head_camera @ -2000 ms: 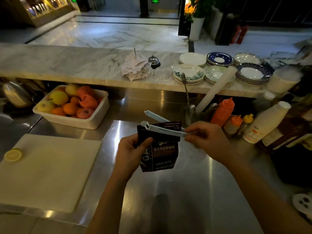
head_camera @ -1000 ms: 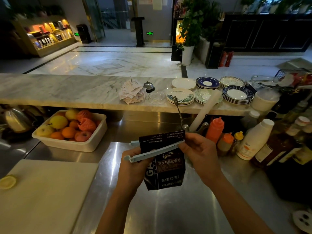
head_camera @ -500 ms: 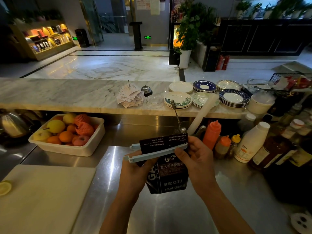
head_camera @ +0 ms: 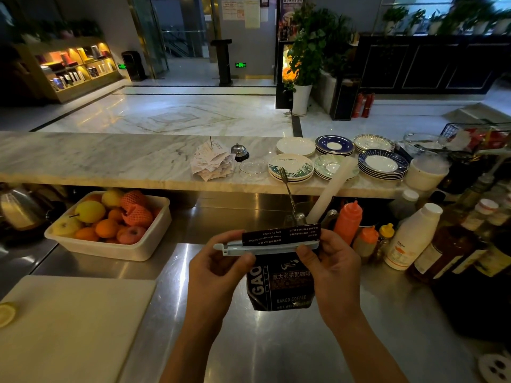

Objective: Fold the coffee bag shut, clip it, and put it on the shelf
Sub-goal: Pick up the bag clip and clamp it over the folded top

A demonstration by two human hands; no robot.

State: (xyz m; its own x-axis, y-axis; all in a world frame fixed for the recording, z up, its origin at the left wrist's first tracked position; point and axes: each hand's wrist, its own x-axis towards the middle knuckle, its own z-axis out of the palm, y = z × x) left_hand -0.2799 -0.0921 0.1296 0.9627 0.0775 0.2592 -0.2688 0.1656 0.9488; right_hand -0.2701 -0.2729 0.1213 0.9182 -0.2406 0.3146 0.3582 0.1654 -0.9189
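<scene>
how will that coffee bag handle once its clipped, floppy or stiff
The coffee bag probably stays soft-bodied: its lower part bulges unevenly below the clip. The folded top looks flat and stiffer along the clip bar. It seems light, since the left hand and right hand hold it in the air by fingertips.

A white cutting board is laid at lower left on the steel counter; a fruit tub is set beyond it.

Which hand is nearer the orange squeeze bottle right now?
Right. The right hand, on the clip's right end, sits just left of the orange bottle; the left hand is farther left, across the coffee bag.
</scene>
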